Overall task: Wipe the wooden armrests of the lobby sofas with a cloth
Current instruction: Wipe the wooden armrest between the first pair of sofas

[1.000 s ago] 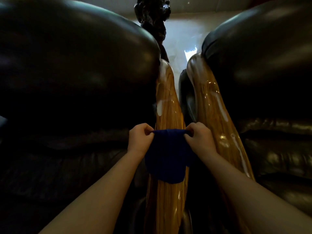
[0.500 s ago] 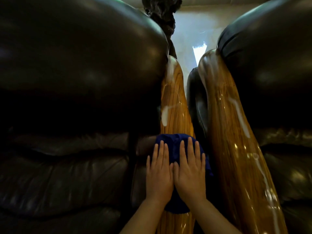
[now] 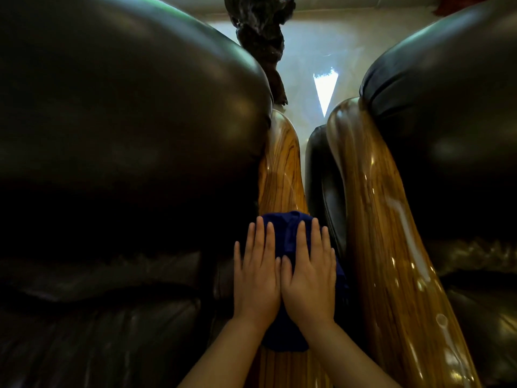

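Both hands lie flat, side by side, on a dark blue cloth (image 3: 289, 233) that is draped over the glossy, striped-grain wooden armrest (image 3: 281, 169) of the dark brown leather sofa on the left (image 3: 117, 113). The left hand (image 3: 256, 278) has its fingers (image 3: 258, 233) straight and close together, pressing down on the left part of the cloth, with its outer edge reaching past the cloth toward the leather. The right hand (image 3: 309, 278) lies the same way, fingers straight and flat on the right part; neither hand curls round or pinches the fabric. The inner edges of the two hands touch along the thumbs. The cloth shows above the fingertips and again below the wrists, where it hangs over the wood. Just to the right, across a narrow dark gap, runs a second glossy wooden armrest (image 3: 391, 233) that belongs to another dark leather sofa (image 3: 447, 113); it carries bright streaks of reflected light. Beyond the gap is a pale shiny floor (image 3: 305, 57) and a dark, knobbly carved object (image 3: 260, 37), perhaps a wooden stand, too dim to make out.
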Tool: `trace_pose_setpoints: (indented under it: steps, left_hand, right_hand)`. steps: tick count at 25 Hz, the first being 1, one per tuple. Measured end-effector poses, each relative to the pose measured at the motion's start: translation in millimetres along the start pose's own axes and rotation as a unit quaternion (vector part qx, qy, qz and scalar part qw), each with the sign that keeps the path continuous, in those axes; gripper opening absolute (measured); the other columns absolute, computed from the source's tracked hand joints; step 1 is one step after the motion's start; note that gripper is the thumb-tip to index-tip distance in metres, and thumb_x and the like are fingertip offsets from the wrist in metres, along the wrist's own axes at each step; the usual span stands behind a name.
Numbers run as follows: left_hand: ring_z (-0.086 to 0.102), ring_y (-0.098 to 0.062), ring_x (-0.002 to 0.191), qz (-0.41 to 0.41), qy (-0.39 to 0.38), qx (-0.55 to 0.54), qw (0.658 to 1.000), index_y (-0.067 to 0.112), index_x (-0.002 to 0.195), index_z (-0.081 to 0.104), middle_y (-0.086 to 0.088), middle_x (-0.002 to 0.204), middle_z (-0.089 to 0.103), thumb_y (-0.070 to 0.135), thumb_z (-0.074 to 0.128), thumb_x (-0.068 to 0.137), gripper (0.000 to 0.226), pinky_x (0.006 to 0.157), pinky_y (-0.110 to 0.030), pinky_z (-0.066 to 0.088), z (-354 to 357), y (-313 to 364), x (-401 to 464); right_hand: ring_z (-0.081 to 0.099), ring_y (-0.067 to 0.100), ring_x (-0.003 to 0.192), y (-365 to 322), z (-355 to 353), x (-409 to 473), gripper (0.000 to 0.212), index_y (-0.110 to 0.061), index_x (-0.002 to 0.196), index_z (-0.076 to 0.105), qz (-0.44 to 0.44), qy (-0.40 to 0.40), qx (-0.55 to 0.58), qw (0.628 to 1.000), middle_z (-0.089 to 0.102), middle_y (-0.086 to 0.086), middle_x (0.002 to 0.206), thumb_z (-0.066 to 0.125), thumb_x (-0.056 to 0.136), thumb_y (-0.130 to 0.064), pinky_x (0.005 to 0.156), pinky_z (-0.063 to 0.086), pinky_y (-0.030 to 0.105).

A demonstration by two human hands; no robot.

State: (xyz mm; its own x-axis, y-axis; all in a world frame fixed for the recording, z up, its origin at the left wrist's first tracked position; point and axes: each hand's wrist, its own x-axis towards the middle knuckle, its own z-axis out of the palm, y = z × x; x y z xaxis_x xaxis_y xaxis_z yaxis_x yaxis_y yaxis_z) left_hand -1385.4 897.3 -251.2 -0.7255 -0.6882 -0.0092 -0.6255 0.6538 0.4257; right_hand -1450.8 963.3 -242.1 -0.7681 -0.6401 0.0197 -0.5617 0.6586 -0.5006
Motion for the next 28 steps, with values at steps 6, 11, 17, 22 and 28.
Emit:
trace_pose_setpoints:
  steps: [6,11,17,22,28]
  left_hand:
    - [-0.02,-0.001,0.136,0.057,-0.028,-0.094,0.994,0.029,0.137,-0.009,0.014,0.148,-0.013,0.029,0.026,0.096,0.053,0.118,-0.033,-0.003,-5,-3,95]
    - [-0.013,-0.007,0.139,0.063,-0.008,-0.074,0.995,0.02,0.143,0.003,0.003,0.156,-0.002,0.024,0.026,0.096,0.052,0.115,-0.033,-0.001,-6,-2,139]
    - [-0.008,-0.013,0.142,0.032,0.003,-0.092,0.995,0.012,0.143,0.002,-0.004,0.156,-0.002,0.022,0.023,0.097,0.052,0.116,-0.03,0.0,-6,5,125]
    - [-0.009,-0.011,0.141,0.042,-0.002,-0.058,0.997,0.012,0.142,0.0,-0.005,0.156,-0.001,0.031,0.016,0.092,0.056,0.115,-0.031,-0.003,1,12,61]
    - [0.006,-0.017,0.141,0.027,0.014,0.013,0.999,0.013,0.141,0.005,-0.005,0.153,0.009,0.033,0.016,0.091,0.055,0.115,-0.044,0.014,5,16,-38]
  right_hand:
    - [-0.006,0.015,0.143,-11,4,92,0.061,-0.028,0.144,0.006,-0.012,-0.015,0.072,0.997,0.001,0.0,0.157,0.037,0.092,-0.029,0.117,0.009,0.041]
    - [-0.002,0.019,0.143,-11,5,138,0.057,-0.026,0.144,0.011,0.001,-0.041,0.15,0.988,0.002,0.0,0.157,0.037,0.094,-0.023,0.115,0.003,0.035]
    - [0.003,0.016,0.143,-5,1,133,0.054,-0.026,0.143,0.018,-0.014,-0.062,0.201,0.978,0.006,0.0,0.157,0.038,0.094,-0.021,0.116,0.005,0.034]
    - [0.009,0.009,0.141,15,-7,70,0.051,-0.028,0.143,0.019,-0.017,-0.058,0.206,0.977,0.01,-0.005,0.156,0.036,0.095,-0.02,0.113,0.008,0.028]
    - [-0.013,0.004,0.14,24,-10,-29,0.059,-0.043,0.136,-0.003,-0.045,-0.039,0.099,0.993,-0.01,-0.018,0.15,0.034,0.094,-0.026,0.114,0.003,0.03]
